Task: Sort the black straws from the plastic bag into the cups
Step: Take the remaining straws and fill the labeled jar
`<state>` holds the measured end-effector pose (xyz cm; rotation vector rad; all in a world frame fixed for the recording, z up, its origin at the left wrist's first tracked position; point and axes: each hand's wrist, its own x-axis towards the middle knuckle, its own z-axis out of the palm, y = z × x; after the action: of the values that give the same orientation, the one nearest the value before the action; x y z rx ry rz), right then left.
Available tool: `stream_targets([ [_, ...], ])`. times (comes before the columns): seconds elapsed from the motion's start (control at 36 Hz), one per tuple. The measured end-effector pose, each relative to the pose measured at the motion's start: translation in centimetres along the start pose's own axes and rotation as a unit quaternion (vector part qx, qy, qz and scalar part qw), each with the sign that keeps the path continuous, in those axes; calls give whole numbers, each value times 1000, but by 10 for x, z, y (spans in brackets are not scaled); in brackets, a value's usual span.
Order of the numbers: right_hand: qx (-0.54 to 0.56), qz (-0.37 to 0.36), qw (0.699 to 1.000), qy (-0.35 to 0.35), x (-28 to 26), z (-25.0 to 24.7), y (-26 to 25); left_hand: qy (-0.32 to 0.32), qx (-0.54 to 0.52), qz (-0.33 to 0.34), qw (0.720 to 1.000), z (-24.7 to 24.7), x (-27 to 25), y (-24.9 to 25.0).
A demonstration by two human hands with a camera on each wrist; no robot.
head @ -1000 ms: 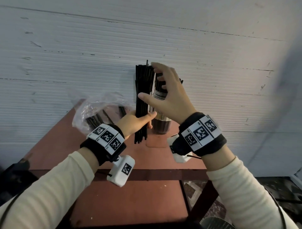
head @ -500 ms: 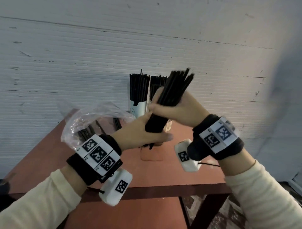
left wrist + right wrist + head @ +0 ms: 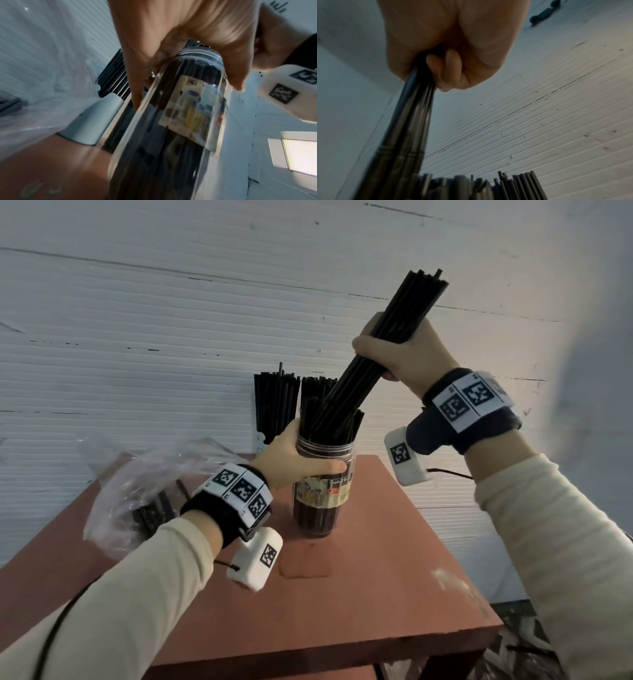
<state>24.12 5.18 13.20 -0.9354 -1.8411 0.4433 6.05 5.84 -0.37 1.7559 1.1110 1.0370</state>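
My right hand [image 3: 394, 354] grips a bundle of black straws [image 3: 370, 350] tilted to the upper right, its lower ends inside a clear labelled cup [image 3: 322, 494] that holds more straws. In the right wrist view that bundle of black straws [image 3: 406, 121] runs down from my fist [image 3: 447, 56] toward the straw tops below. My left hand [image 3: 298, 457] wraps round the cup near its rim; in the left wrist view my fingers [image 3: 171, 54] curl over the clear cup [image 3: 171, 128]. A white cup [image 3: 265, 436] behind is packed with upright straws. The plastic bag [image 3: 137, 491] with more straws lies at the left.
Everything stands on a small reddish-brown table [image 3: 359, 594] pushed against a white ribbed wall [image 3: 171, 320]. The table's right edge drops off toward the floor [image 3: 513, 645]. Another set of straws [image 3: 315, 392] rises behind the clear cup.
My right hand has lifted the straw bundle up and to the right and tilted it into the clear cup. My left hand has let go of the bundle and taken hold of the cup.
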Motion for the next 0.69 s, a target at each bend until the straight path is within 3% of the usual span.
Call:
stream_targets([
  [0.36, -102, -26, 992, -70, 16, 25, 3, 2, -28, 5, 1000, 0, -2, -3],
  [0.69, -75, -24, 995, -54, 12, 35, 0, -4, -23, 9, 1000, 1, -2, -1],
])
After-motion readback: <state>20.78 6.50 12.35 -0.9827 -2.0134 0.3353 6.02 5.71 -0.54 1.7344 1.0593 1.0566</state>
